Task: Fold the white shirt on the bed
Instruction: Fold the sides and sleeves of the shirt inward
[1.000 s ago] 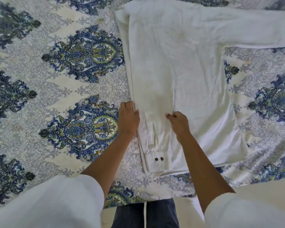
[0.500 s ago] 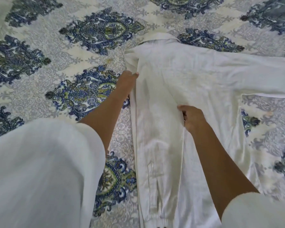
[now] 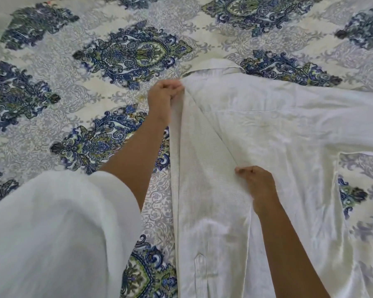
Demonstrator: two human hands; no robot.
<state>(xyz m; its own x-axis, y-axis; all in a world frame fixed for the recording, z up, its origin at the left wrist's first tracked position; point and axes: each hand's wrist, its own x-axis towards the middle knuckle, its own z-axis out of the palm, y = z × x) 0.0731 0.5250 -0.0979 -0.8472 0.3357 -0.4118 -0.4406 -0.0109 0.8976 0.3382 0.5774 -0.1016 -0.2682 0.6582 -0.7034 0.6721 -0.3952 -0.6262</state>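
Note:
The white shirt (image 3: 278, 130) lies back-up on the bed, collar away from me. Its left sleeve (image 3: 202, 201) is folded over and runs down the left side of the body towards me. The other sleeve stretches out to the right edge of the view. My left hand (image 3: 163, 96) grips the folded left shoulder of the shirt with curled fingers. My right hand (image 3: 257, 182) pinches the inner edge of the folded sleeve about halfway down.
The bed is covered by a cream sheet (image 3: 95, 87) with blue and green ornaments, showing left of and beyond the shirt. My white sleeves fill the lower left and lower right corners.
Both hands have slid up along the folded sleeve from the cuff: the left to the shoulder, the right to mid-sleeve. The view has tilted up towards the collar.

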